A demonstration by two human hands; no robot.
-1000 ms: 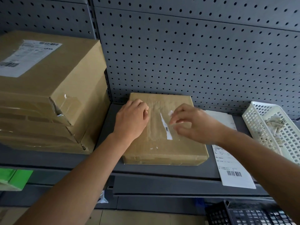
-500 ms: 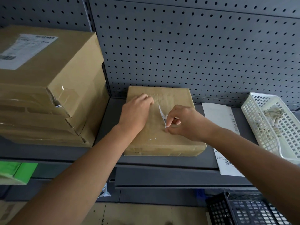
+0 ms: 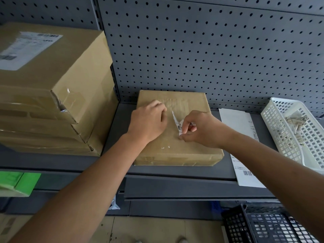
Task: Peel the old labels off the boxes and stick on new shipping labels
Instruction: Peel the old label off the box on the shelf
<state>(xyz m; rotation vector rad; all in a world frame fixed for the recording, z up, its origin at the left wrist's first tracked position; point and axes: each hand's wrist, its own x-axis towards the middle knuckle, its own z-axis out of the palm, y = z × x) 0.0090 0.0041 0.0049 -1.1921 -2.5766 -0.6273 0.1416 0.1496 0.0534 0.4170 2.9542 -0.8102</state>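
A flat brown cardboard box (image 3: 189, 106) lies on the grey shelf (image 3: 175, 172). A thin white strip of old label (image 3: 176, 121) sticks to its top, with its lower end lifted. My right hand (image 3: 201, 128) pinches that lifted end between thumb and fingers. My left hand (image 3: 149, 121) rests on the box top to the left of the strip, fingers curled, holding the box down. A few white label scraps (image 3: 165, 147) remain near the box's front edge. A white sheet of new shipping labels (image 3: 242, 137) lies to the right of the box, partly under my right forearm.
A stack of larger brown boxes (image 3: 52, 95), the top one bearing a label (image 3: 26, 48), stands at the left. A white basket (image 3: 298, 134) with torn label scraps sits at the right. Pegboard (image 3: 210, 50) backs the shelf. A black crate (image 3: 268, 225) is below right.
My right hand moved down onto the strip and took hold of its lower end, which now lifts off the box. My left hand stayed on the box.
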